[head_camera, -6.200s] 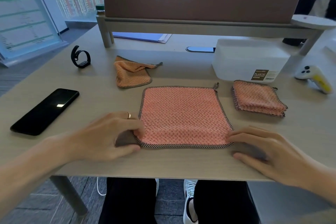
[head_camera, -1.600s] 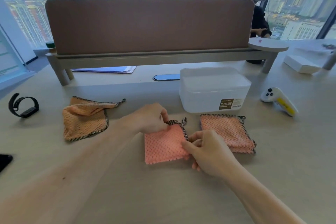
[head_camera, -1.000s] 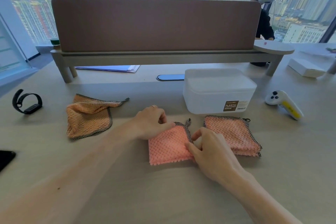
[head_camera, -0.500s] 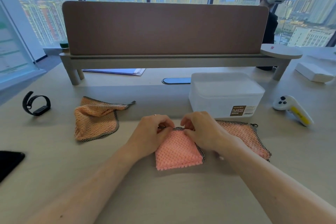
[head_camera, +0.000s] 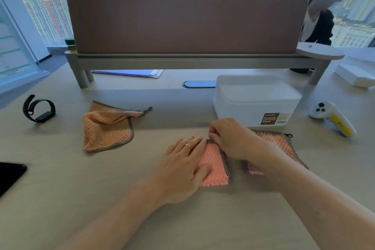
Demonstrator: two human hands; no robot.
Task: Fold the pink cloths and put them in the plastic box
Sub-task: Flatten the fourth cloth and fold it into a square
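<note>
Behind folded cloth [head_camera: 215, 166], lidded box [head_camera: 255, 99]; left fingers [head_camera: 192, 145] flat, right fingers [head_camera: 214, 134] apparently pinching it.

L hand [head_camera: 182, 163] flat; R hand [head_camera: 230, 138] in pinch grip

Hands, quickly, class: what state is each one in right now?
Left hand: open, flat fingers pressing the folded pink cloth.
Right hand: fingers curled, pinching that cloth's far edge.
</note>
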